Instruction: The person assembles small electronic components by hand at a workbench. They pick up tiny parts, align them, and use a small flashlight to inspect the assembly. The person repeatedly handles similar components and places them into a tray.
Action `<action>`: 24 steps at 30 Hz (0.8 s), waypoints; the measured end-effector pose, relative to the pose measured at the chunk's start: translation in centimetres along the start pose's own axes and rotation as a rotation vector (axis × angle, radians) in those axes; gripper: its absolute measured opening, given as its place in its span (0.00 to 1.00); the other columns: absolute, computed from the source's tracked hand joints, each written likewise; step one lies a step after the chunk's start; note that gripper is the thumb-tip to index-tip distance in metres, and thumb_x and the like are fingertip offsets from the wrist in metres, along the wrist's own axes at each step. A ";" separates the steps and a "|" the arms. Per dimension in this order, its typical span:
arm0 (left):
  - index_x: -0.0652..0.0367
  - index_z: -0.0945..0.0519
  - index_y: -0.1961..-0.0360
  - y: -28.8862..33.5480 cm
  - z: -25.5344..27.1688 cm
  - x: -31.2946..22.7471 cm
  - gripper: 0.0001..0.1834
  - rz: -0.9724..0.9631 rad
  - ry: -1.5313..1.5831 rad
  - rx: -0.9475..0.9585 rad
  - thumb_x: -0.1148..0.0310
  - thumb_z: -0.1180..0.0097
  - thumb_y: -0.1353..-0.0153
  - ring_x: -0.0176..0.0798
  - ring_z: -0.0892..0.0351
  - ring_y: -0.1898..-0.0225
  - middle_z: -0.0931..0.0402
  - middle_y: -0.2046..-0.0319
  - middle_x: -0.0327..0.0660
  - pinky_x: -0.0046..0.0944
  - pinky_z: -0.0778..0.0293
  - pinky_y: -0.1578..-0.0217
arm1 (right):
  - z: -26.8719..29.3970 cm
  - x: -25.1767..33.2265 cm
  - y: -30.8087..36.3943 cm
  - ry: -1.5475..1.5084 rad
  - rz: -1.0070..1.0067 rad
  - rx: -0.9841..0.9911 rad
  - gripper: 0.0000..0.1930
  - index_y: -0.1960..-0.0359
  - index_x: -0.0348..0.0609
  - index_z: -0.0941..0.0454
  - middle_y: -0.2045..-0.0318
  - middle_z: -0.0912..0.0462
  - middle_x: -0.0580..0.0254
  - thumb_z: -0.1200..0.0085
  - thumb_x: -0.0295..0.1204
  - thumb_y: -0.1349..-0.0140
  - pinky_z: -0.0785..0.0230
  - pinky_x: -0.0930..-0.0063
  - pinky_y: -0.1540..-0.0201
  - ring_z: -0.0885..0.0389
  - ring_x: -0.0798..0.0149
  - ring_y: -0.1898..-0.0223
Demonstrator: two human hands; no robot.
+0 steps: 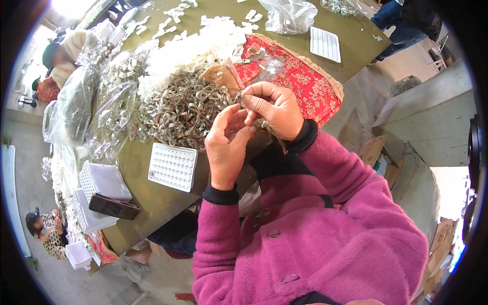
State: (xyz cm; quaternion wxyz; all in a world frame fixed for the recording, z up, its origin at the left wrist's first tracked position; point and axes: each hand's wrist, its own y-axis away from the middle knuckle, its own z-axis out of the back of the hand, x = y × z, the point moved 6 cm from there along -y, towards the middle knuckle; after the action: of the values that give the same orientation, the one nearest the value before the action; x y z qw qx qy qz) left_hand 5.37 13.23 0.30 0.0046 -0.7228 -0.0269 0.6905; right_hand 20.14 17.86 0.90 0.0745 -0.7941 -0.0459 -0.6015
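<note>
My left hand [227, 145] and my right hand [278, 109] meet over the table's near edge, fingertips close together. Both are closed in a pinch on a small grey-brown cord piece [262, 124], mostly hidden by the fingers; a short strand hangs below my right hand. Just beyond my left hand lies a heap of looped grey-brown cords [183, 109] with small shiny bits among them. Behind that heap spreads a pile of small white plastic pieces [195, 46]. A red floral cloth [315, 86] with a tan border lies beyond my right hand.
A white tray with rows of small cups [173, 166] lies left of my left hand; a similar tray [325, 44] lies far right. Bulging clear bags [71, 117] line the left. A dark phone [114, 207] rests against stacked white trays [104, 180]. Other people sit at left.
</note>
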 end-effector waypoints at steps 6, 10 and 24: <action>0.66 0.18 0.46 0.6 0.8 -2.3 0.20 -0.354 -0.023 -0.110 0.88 0.37 0.40 0.35 0.15 0.55 0.18 0.51 0.44 0.34 0.16 0.57 | -0.2 2.6 1.8 0.553 0.231 0.050 0.05 0.61 0.36 0.17 0.71 0.17 0.67 0.38 0.25 0.35 0.28 0.77 0.68 0.21 0.76 0.71; 0.66 0.14 0.58 1.7 1.2 -3.7 0.11 -0.499 -0.206 -0.115 0.88 0.35 0.41 0.35 0.15 0.59 0.17 0.58 0.45 0.33 0.16 0.60 | -1.1 3.3 2.9 0.572 0.223 0.168 0.04 0.63 0.36 0.18 0.73 0.18 0.66 0.40 0.23 0.37 0.28 0.77 0.68 0.22 0.76 0.72; 0.67 0.17 0.61 3.9 2.7 -2.3 0.13 -0.118 0.192 0.012 0.89 0.31 0.46 0.33 0.19 0.59 0.25 0.56 0.40 0.33 0.16 0.59 | -2.6 3.8 4.9 0.669 0.254 0.198 0.04 0.67 0.39 0.23 0.74 0.22 0.61 0.44 0.23 0.44 0.29 0.71 0.69 0.22 0.67 0.73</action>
State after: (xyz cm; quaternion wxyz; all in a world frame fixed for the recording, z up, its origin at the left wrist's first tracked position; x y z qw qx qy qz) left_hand 2.74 9.12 2.27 0.0522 -0.7828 -0.0646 0.6167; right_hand 19.55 12.49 4.96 0.2360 -0.5418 0.0218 -0.8064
